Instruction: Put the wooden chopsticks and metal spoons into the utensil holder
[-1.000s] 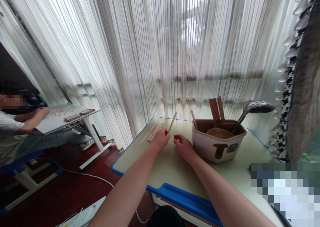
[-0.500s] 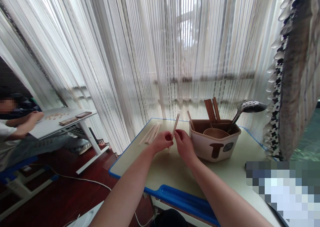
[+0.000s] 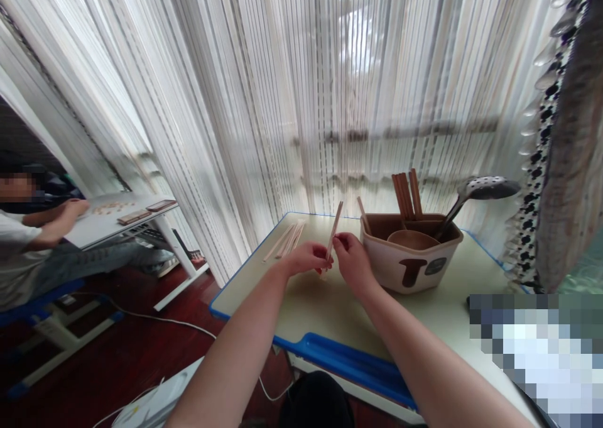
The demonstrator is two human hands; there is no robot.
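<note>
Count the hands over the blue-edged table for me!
2: the left hand, holding pale sticks, and the right hand, at those same sticks, just left of the container.

head cam | from wearer's head | facing forward and down | table (image 3: 325, 312) near | curtain (image 3: 264, 101) beyond

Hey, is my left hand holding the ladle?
No, the left hand holds pale sticks, while the ladle leans in the bin.
</note>
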